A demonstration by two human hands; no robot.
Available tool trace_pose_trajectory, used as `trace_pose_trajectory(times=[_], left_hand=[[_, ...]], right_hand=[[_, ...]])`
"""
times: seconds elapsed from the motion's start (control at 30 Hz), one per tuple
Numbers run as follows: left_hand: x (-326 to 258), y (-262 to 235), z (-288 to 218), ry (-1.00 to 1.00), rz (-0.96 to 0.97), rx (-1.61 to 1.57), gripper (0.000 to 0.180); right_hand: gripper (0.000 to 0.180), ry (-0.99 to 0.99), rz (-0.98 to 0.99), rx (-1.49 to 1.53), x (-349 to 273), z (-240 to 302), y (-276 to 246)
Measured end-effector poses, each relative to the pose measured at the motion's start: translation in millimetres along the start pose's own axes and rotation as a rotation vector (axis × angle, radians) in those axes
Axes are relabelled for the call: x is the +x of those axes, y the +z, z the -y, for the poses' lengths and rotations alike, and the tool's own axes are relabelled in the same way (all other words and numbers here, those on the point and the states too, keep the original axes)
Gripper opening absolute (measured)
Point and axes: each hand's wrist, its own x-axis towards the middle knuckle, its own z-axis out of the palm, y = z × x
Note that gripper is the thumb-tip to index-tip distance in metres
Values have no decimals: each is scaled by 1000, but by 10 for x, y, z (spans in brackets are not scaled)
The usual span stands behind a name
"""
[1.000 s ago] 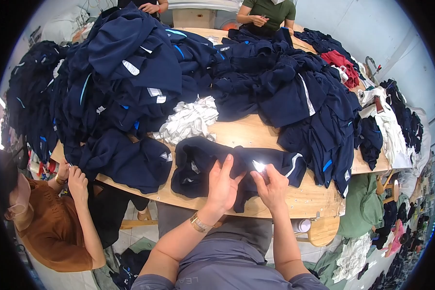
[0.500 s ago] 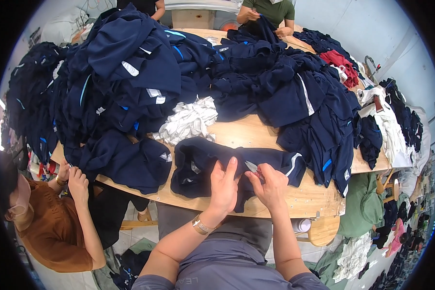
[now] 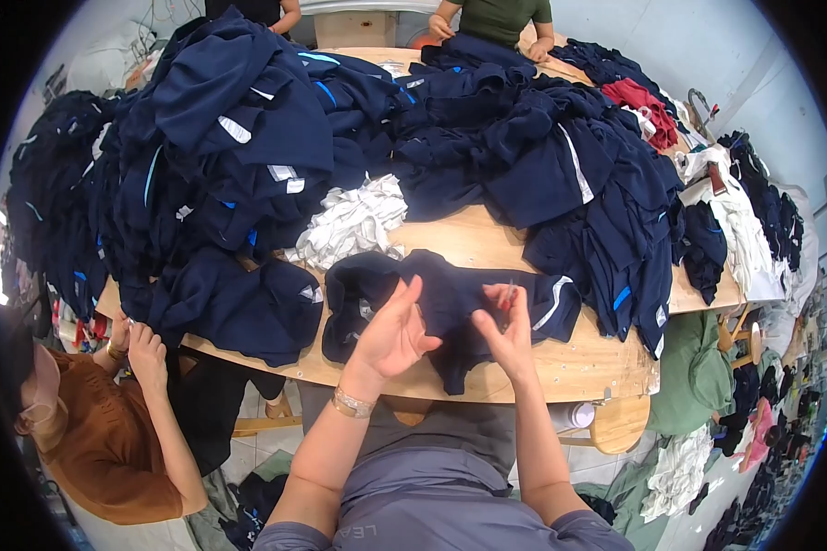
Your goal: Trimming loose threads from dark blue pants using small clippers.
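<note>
Navy garment (image 3: pixel 450 308) lay crosswise on table (image 3: pixel 606 367), directly beyond both hands. Left hand (image 3: pixel 393 332) open above it; right hand (image 3: pixel 505 326) pinched small snips (image 3: pixel 509 296), nearer reflective stripe (image 3: pixel 551 303).

A long wooden table (image 3: pixel 560 367) carries all the clothes. Right under the two hands lies one dark blue garment (image 3: pixel 450 298) with a white stripe, spread flat near the table's edge. Just past the hands sits a small heap of white cloth (image 3: pixel 354 220), and big piles of dark blue clothes (image 3: pixel 248 138) fill the table beyond that.
</note>
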Motion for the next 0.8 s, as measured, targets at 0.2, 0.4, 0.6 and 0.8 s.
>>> trace_pose_trajectory(times=[0.2,0.4,0.6,0.8], left_hand=[[-4,-49,-31,-98,-19,3,31],[-41,79,61,-47,-282,658,25],[-59,231,73,87,-327,506,18],[-109,311,63,265,-450,507,19]], right_hand=[[31,248,49,195,34,-47,31],[28,313,21,406,181,26,49],[33,360,19,-5,199,-125,60],[34,26,-22,-304,79,143,102]])
